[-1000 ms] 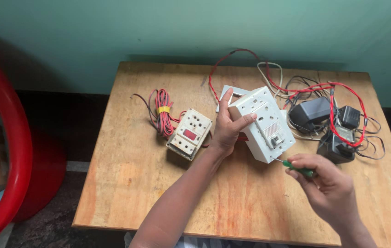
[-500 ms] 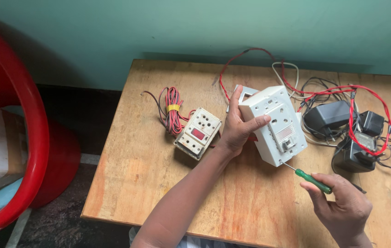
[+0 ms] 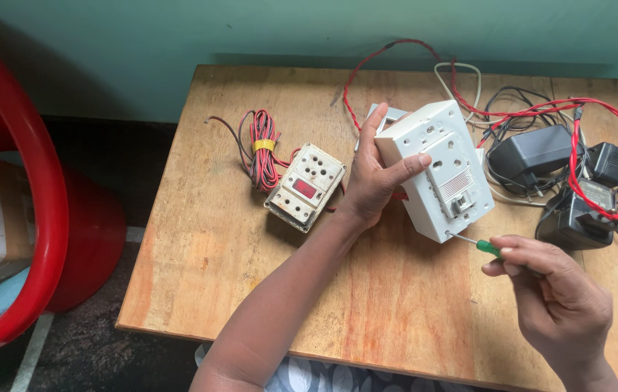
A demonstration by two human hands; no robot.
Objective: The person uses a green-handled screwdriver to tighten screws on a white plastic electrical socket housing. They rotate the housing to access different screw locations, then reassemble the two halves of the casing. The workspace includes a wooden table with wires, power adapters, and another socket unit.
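Observation:
My left hand grips a white plastic switch box, tilted up on the wooden table, thumb on its front face. My right hand holds a small green-handled screwdriver; its metal tip touches the lower corner of the box. A cream socket board with a red switch lies just left of my left hand, with a coil of red and black wire tied by a yellow band beside it.
Several black power adapters lie tangled in red, black and white cables at the table's right. A large red plastic tub stands on the floor at the left. A green wall runs behind the table.
My right hand has brought the screwdriver up to the box's lower corner. The left hand keeps its grip on the box. The view has shifted slightly.

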